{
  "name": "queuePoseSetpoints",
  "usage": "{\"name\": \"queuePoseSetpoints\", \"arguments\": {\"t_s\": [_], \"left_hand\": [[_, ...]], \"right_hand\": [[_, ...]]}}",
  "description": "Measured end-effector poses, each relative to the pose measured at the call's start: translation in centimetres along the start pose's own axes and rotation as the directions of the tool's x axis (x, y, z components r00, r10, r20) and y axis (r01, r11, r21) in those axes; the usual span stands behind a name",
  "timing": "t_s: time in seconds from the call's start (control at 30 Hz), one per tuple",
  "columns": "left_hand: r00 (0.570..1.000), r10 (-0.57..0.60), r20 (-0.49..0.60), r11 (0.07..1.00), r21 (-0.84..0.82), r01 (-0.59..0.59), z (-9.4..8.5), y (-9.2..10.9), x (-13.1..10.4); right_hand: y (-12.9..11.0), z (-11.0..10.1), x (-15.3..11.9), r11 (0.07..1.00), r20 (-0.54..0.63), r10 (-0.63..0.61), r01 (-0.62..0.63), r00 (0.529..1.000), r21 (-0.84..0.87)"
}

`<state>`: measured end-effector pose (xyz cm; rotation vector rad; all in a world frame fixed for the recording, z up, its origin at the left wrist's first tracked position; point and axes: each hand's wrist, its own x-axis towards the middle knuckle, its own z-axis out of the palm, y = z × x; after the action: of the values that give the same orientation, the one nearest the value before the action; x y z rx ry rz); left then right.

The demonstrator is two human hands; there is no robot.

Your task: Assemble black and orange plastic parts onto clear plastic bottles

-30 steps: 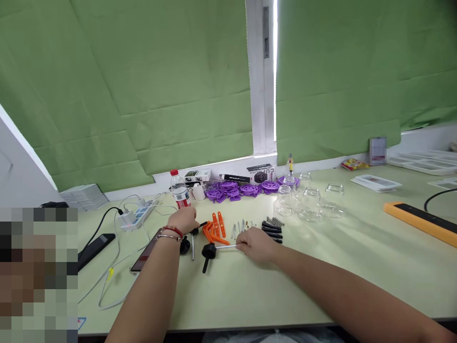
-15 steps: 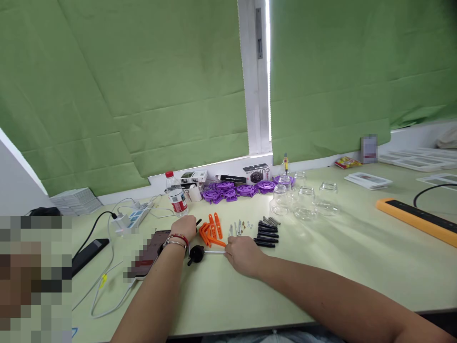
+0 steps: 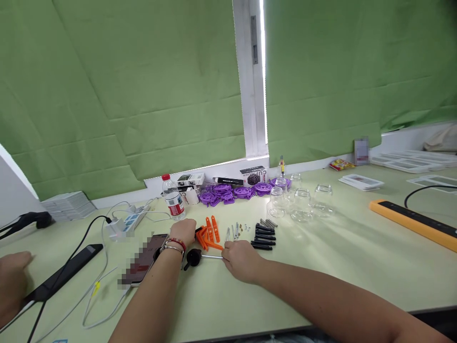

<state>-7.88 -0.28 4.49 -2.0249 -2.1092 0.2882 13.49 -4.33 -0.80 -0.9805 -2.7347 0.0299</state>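
Observation:
My left hand (image 3: pixel 183 232) is closed above the table, its fingers mostly turned away from me; a bit of something black shows at its right edge. Just below it is a round black part (image 3: pixel 193 258) with a thin metal rod (image 3: pixel 213 257) running rightward. The rod's far end meets the curled fingers of my right hand (image 3: pixel 241 259), which are closed on it. Orange plastic pieces (image 3: pixel 210 229) lie between the hands. Metal bolts (image 3: pixel 235 231), small nuts (image 3: pixel 247 228), black handles (image 3: pixel 264 237) and springs (image 3: pixel 269 223) are spread beyond my right hand.
Purple parts (image 3: pixel 243 192), boxes (image 3: pixel 254 176) and a water bottle (image 3: pixel 174 200) line the back. Glass jars (image 3: pixel 302 207) stand right of centre. A phone (image 3: pixel 147 261), power strip (image 3: pixel 134 220) and cables lie left, near another person's hand (image 3: pixel 14 281). An orange-black bar (image 3: pixel 414 224) lies right.
The view has shifted slightly. The black bit at my left hand shows lower and less than before. Another person's hand is now visible at far left. My right hand stays at the rod.

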Motion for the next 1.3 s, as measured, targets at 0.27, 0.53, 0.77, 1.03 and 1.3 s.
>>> {"name": "queuePoseSetpoints", "arguments": {"t_s": [0.27,0.53,0.77,1.03,1.3], "left_hand": [[0.986,0.009,-0.165,0.996,-0.089,-0.024,-2.4,-0.6,-0.9],[0.918,-0.083,-0.387,0.72,-0.66,-0.213,-5.6,-2.6,-3.4],[0.885,-0.087,-0.457,0.629,-0.714,-0.307,-7.1,-2.7,-5.9],[0.883,-0.106,-0.458,0.522,-0.781,-0.342,-6.9,-1.8,-7.1],[0.902,-0.127,-0.412,0.396,-0.855,-0.335,-6.3,0.9,-6.9]], "right_hand": [[0.3,-0.6,-0.3,0.999,0.095,0.028,-0.03,0.995,0.018],[-0.1,-0.6,0.1,0.999,0.132,-0.048,0.049,0.99,-0.005],[-3.4,0.5,3.8,0.973,0.086,-0.217,0.223,0.972,-0.061],[-5.0,1.8,6.9,0.984,0.081,-0.159,0.164,0.984,-0.064],[0.9,-1.3,4.5,0.996,0.025,0.059,-0.057,0.998,-0.073]]}}
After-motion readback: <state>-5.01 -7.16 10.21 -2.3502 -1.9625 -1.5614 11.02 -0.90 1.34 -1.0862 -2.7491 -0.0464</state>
